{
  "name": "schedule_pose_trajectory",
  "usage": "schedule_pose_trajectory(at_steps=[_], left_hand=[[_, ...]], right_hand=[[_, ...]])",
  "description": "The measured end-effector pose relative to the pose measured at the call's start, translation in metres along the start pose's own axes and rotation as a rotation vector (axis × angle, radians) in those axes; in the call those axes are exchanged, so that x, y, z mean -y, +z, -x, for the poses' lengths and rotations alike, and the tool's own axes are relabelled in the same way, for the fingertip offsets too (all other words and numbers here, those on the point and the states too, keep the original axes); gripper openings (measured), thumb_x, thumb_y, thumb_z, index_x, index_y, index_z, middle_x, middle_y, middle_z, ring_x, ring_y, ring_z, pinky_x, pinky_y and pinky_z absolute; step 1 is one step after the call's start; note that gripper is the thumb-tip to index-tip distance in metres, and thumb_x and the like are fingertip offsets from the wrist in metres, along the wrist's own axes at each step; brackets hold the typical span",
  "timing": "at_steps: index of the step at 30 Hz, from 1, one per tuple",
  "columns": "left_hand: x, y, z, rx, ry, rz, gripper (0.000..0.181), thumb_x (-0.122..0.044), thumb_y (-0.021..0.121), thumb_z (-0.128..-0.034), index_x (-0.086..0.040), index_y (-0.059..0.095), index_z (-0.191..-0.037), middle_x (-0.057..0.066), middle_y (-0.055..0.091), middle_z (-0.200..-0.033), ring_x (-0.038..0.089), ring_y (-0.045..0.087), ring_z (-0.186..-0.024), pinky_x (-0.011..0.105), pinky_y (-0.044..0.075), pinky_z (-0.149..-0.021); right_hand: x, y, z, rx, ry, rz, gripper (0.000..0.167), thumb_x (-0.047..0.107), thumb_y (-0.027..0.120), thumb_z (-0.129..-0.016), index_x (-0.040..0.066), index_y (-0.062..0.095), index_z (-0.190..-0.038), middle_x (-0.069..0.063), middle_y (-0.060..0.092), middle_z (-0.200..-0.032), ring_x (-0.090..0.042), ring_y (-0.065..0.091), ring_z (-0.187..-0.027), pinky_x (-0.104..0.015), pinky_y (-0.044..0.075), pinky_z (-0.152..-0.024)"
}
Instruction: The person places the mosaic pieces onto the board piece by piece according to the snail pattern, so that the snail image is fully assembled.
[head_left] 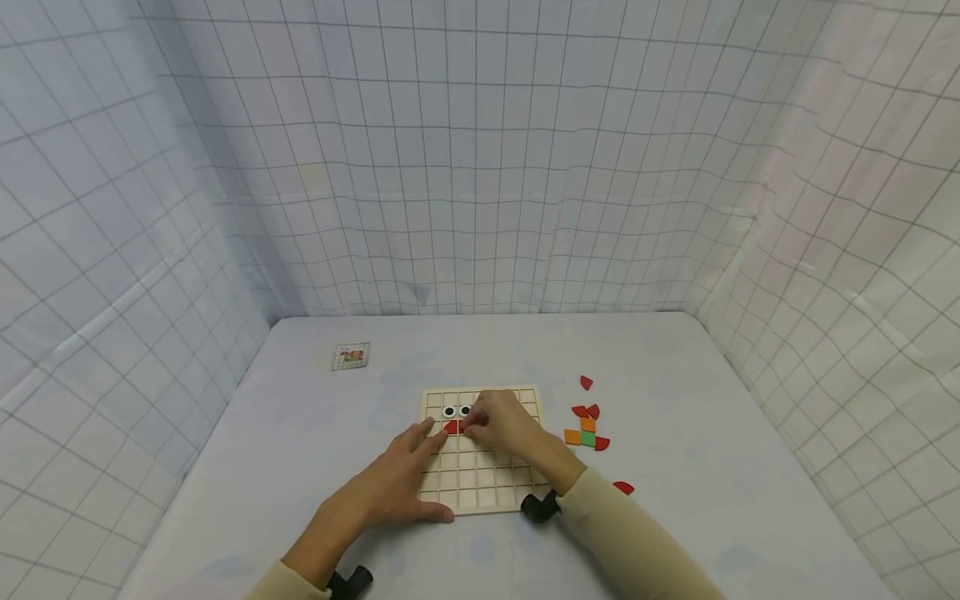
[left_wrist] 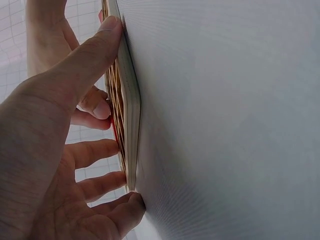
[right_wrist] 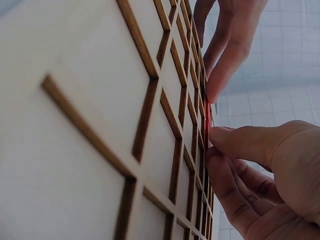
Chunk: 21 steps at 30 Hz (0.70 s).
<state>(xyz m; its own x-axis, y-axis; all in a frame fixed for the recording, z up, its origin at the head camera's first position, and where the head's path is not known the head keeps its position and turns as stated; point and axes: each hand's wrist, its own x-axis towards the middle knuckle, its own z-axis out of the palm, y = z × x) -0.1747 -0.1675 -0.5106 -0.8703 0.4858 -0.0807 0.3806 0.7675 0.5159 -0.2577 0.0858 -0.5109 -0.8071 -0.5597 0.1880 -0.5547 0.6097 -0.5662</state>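
A wooden grid board (head_left: 467, 498) lies on the white table. In its upper rows sit two eye tiles (head_left: 449, 412), with a red quarter-circle tile (head_left: 451, 427) just below. My left hand (head_left: 397, 482) rests along the board's left side, fingers spread, thumb at the near edge and a fingertip touching the red tile. My right hand (head_left: 504, 423) reaches over the board and pinches a second red tile (right_wrist: 209, 136) between thumb and forefinger, right beside the first one. Fingers hide most of that tile, so its shape cannot be told.
Right of the board lie several loose red pieces (head_left: 587, 382), orange squares (head_left: 573, 437) and a green square (head_left: 588, 439). Another red piece (head_left: 623, 487) is near the right sleeve. A small picture card (head_left: 350, 356) lies at the back left. White gridded curtains surround the table.
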Motion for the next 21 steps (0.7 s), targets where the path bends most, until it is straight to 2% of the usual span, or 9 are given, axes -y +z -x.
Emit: schedule_pose_trajectory(at_steps=[8, 15, 21], left_hand=[[0.000, 0.000, -0.001, 0.003, 0.004, -0.010, 0.131, -0.068, 0.103, -0.0790, -0.006, 0.044, -0.178, 0.027, 0.032, -0.189, 0.061, 0.039, -0.170, 0.075, 0.051, -0.127], [-0.002, 0.001, -0.002, 0.006, -0.006, -0.014, 0.132, -0.067, 0.104, -0.0779, -0.007, 0.045, -0.178, 0.027, 0.032, -0.188, 0.060, 0.042, -0.168, 0.074, 0.052, -0.127], [-0.004, 0.000, -0.003, 0.005, -0.027, -0.007, 0.132, -0.065, 0.106, -0.0766, -0.008, 0.045, -0.178, 0.026, 0.032, -0.189, 0.058, 0.041, -0.169, 0.074, 0.050, -0.128]], right_hand=[[-0.003, -0.005, 0.005, 0.009, 0.038, -0.022, 0.007, 0.009, 0.086, -0.105, 0.008, 0.093, -0.104, -0.003, 0.085, -0.104, -0.006, 0.070, -0.089, -0.021, 0.059, -0.078], [-0.006, -0.018, 0.018, -0.019, 0.031, 0.015, 0.009, 0.009, 0.084, -0.107, 0.008, 0.093, -0.109, -0.004, 0.087, -0.107, -0.014, 0.078, -0.095, -0.026, 0.065, -0.084], [-0.014, -0.031, 0.032, -0.038, 0.062, 0.040, 0.008, 0.011, 0.085, -0.107, 0.009, 0.092, -0.112, -0.002, 0.084, -0.104, -0.012, 0.075, -0.092, -0.026, 0.065, -0.084]])
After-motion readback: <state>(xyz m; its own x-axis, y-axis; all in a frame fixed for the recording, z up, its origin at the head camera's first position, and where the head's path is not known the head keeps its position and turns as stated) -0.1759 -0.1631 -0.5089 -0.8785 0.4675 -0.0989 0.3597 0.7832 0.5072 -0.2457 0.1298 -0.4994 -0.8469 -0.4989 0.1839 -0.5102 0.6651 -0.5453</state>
